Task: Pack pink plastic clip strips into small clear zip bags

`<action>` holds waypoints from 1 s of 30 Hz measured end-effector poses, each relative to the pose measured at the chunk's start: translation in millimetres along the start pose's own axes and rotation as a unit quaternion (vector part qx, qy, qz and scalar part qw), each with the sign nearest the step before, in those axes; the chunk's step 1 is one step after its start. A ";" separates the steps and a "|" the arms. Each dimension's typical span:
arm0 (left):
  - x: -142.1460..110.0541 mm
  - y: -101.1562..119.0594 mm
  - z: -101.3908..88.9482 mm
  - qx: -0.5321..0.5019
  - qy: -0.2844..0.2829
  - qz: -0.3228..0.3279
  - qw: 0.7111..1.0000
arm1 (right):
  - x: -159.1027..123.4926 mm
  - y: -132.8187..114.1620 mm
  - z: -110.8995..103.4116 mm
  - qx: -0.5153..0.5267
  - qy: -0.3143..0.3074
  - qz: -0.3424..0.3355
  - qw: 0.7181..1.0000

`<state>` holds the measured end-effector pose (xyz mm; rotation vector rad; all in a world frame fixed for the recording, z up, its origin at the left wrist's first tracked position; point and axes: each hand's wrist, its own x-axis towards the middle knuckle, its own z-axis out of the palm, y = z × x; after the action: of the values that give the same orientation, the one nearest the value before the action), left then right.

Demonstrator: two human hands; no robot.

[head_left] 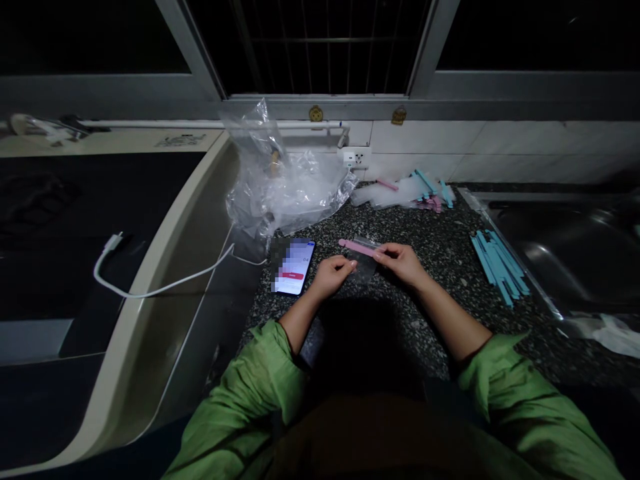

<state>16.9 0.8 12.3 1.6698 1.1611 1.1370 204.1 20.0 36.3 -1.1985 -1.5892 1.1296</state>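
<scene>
My left hand [334,275] is closed, with thumb and fingers pinching a small clear plastic bag [366,268] by its left side. Between thumb and fingers, my right hand [403,263] grips one end of a flat pink strip [359,248] with a rounded tip at its far left end. The strip lies across the upper part of the bag; whether it is inside or on top I cannot tell. Just left of my left hand, a lit phone [295,268] lies on the dark speckled counter [430,320].
A big crumpled clear bag [295,190] stands at the back left. Behind my hands lies a pile of small bags [383,195] with pink and blue strips. Several blue strips [499,265] lie right, beside a metal sink [565,250]. A white cable [165,292] hangs left.
</scene>
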 end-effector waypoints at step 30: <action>-2.2 1.4 2.6 0.002 -0.058 -0.023 0.998 | 4.5 1.0 -9.2 0.008 0.044 -0.003 0.999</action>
<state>19.4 -2.0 12.4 1.6801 1.1233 0.9962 212.1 26.1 38.1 -1.2145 -1.5137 1.0691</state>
